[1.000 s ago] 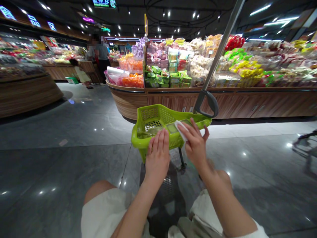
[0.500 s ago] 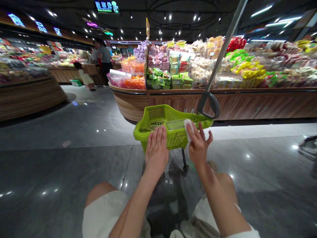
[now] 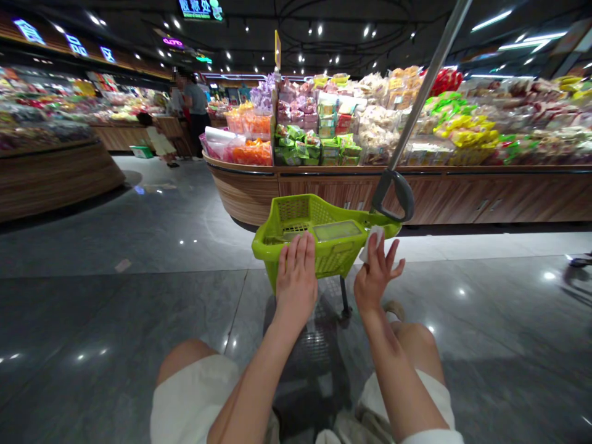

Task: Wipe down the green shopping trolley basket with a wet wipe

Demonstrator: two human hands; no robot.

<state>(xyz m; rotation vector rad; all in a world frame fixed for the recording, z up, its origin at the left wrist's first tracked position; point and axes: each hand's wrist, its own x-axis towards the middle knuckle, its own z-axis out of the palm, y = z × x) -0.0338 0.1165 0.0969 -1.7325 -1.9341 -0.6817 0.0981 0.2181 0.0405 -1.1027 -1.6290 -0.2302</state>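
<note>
A lime green plastic shopping basket (image 3: 296,213) sits on a low cart, with a flat pack with a pale green top (image 3: 337,230) lying inside it. My left hand (image 3: 296,277) rests flat against the basket's near rim, fingers together. My right hand (image 3: 377,271) is raised at the basket's right end, pinching a white tissue (image 3: 372,243) between thumb and fingers. The tissue is close to the rim, and it is hard to tell if it touches. A grey pole with a looped handle (image 3: 393,194) rises beyond the basket.
Straight ahead stands a wooden-fronted display counter (image 3: 370,194) heaped with bagged snacks. Polished grey floor (image 3: 115,314) surrounds the cart. Another counter (image 3: 50,176) stands at the left, and people (image 3: 194,105) are at the far left. My knees show below.
My right hand and the tissue have shifted rightward, away from the pack. My left hand has stayed on the basket's rim, and the view has turned slightly.
</note>
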